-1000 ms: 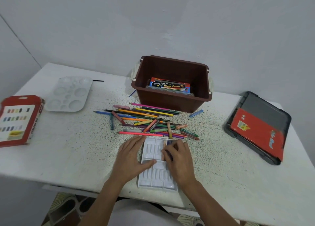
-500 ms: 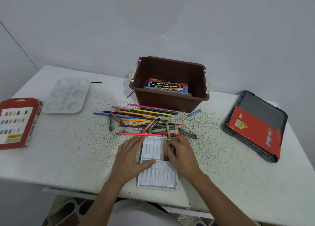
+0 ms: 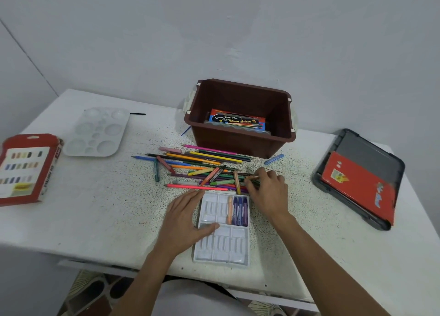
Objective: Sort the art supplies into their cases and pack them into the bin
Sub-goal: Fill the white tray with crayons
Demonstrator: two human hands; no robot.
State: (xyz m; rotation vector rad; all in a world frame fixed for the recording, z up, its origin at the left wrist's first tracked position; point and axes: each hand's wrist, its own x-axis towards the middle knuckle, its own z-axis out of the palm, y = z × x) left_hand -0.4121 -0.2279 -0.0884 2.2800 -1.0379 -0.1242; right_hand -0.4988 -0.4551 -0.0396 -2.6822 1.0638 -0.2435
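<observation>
A white slotted crayon tray [image 3: 221,244] lies at the table's near edge, holding an orange crayon and two purple ones [image 3: 238,211] in its upper right slots. My left hand [image 3: 185,222] rests flat on the tray's left side, thumb over its middle. My right hand [image 3: 266,191] is just beyond the tray's far right corner, fingertips pinching an orange crayon [image 3: 252,177] in the pile of coloured pencils and crayons [image 3: 200,168]. Behind the pile stands the brown bin [image 3: 240,139] with a blue pencil box [image 3: 235,120] inside.
A white paint palette [image 3: 97,134] and a red pastel box [image 3: 26,168] lie at the left. A grey lid [image 3: 371,153] holding a red case [image 3: 357,184] sits at the right. One blue crayon [image 3: 273,159] lies apart beside the bin.
My right hand left the tray, where it had set a purple crayon, and moved up to the pile, closing its fingertips on an orange crayon. My left hand stayed on the tray.
</observation>
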